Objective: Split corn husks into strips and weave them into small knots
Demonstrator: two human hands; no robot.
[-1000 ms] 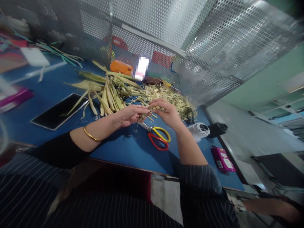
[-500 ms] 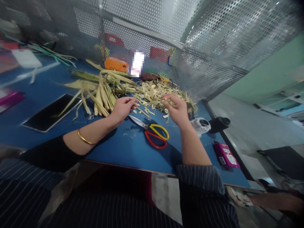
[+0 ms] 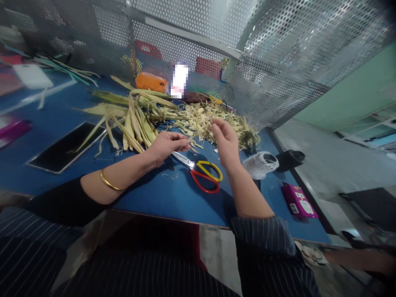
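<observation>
My left hand (image 3: 170, 146) is closed in a pinch above the blue table, over the blade tips of the scissors (image 3: 192, 164). Those scissors have one yellow and one red handle and lie on the table between my forearms. Thumb and fingertips of my right hand (image 3: 226, 142) are pressed together in front of a heap of pale cut husk scraps (image 3: 204, 117). Anything pinched in either hand is too small to make out. Long dried corn husks (image 3: 133, 119) lie beyond my left hand, left of the scraps.
A dark-screened tablet (image 3: 68, 148) lies at left, husk strips across it. Past my right wrist are a white spool (image 3: 261, 165), a black roll (image 3: 291, 161) and a purple packet (image 3: 298, 201). Behind the husks are an orange packet (image 3: 151, 81) and a perforated metal screen (image 3: 185, 45).
My left hand has moved right and slightly down, over the scissor tips. My right hand has shifted slightly left, its fingers pinched more tightly. The scissors stay on the table.
</observation>
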